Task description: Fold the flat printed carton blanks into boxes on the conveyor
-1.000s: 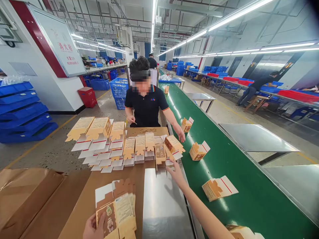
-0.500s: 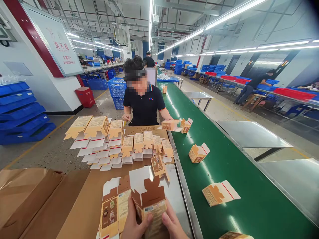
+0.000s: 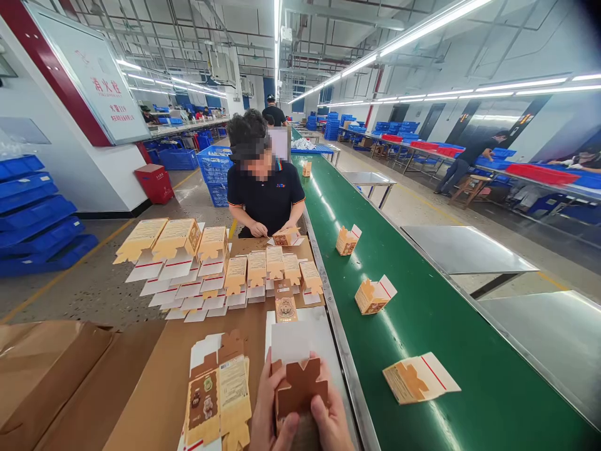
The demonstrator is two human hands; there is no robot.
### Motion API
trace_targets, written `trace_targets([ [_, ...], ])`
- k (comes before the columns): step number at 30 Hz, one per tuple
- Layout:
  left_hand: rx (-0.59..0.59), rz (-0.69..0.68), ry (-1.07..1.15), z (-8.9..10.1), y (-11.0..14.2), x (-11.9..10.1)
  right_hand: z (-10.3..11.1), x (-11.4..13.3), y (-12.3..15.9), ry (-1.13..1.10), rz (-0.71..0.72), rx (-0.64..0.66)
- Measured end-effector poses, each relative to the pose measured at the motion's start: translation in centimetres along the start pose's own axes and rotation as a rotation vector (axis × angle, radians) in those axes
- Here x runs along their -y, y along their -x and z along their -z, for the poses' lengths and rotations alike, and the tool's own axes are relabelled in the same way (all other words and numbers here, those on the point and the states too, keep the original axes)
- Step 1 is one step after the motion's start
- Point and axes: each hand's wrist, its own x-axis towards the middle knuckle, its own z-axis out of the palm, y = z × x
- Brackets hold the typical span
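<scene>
Between my two hands is a small folding carton (image 3: 300,391) with brown flaps, its white flap standing up at the far side. My left hand (image 3: 270,407) is closed around its left side, thumb on the near face. My right hand (image 3: 332,407) grips the right side, thumb at the front. Left of my hands lie flattened printed carton blanks (image 3: 206,394) in a pile. Just beyond the held carton, another carton (image 3: 285,307) rests near a white sheet (image 3: 320,332). The lower part of the held carton is partly hidden by my fingers.
Stacked cartons (image 3: 213,244) with flaps out fill the table's far left. A green conveyor belt (image 3: 413,319) on the right carries several cartons (image 3: 375,294). Opposite me a co-worker (image 3: 265,194) handles a carton (image 3: 286,236). Brown cardboard (image 3: 51,382) lies at lower left.
The held carton has tipped so its brown flaps face me more. The carton beyond it lies differently. The co-worker's carton has moved from the belt side to before them. My view has shifted slightly.
</scene>
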Motion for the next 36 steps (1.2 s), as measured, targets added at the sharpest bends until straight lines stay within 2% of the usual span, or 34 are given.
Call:
trace_targets([
  [3, 0.045, 0.012, 0.004, -0.7, -0.2, -1.2, -0.5, 0.0, 0.0, 0.003, -0.016, -0.082],
  [7, -0.068, -0.028, 0.064, -1.9, -0.1, -1.7, -0.9, 0.9, -0.3, 0.033, 0.049, -0.231],
  [9, -0.079, -0.047, 0.029, -2.0, -0.2, -1.4, -0.7, 1.0, -0.3, 0.083, 0.076, -0.25],
  [13, -0.043, -0.104, -0.077, -1.5, -0.7, 0.1, 0.1, 0.5, -0.5, 0.32, 0.142, -0.122],
  [17, -0.001, -0.116, -0.162, -0.6, -1.0, 1.6, 0.6, 0.6, -0.9, 0.474, 0.104, -0.031],
  [20, 0.014, -0.078, -0.175, -0.4, -1.4, 2.2, 0.9, 0.6, -0.9, 0.401, 0.078, 0.015],
  [22, -0.081, -0.03, -0.111, -0.4, -2.0, 2.2, 1.4, -0.1, -0.5, 0.289, 0.006, 0.121],
  [24, -0.182, 0.067, 0.013, -0.4, -3.0, 2.3, 2.3, -1.4, 0.0, 0.152, -0.13, 0.211],
  [25, -0.218, 0.122, 0.056, -0.3, -3.6, 2.4, 2.9, -2.2, 0.0, 0.088, -0.201, 0.194],
  [26, -0.228, 0.174, 0.072, -0.1, -4.2, 2.7, 3.6, -3.0, -0.3, 0.033, -0.269, 0.121],
  [28, -0.208, 0.271, 0.032, 0.7, -5.3, 3.8, 5.3, -4.4, -2.0, -0.032, -0.36, -0.111],
  [30, -0.17, 0.342, -0.053, 1.9, -6.1, 5.4, 7.2, -5.3, -5.4, -0.034, -0.392, -0.277],
  [33, -0.139, 0.42, -0.113, 3.7, -6.5, 8.1, 9.8, -6.0, -13.1, 0.009, -0.339, -0.32],
  [36, -0.163, 0.437, -0.159, 4.7, -6.3, 10.4, 11.0, -6.2, -21.6, 0.086, -0.269, -0.349],
])
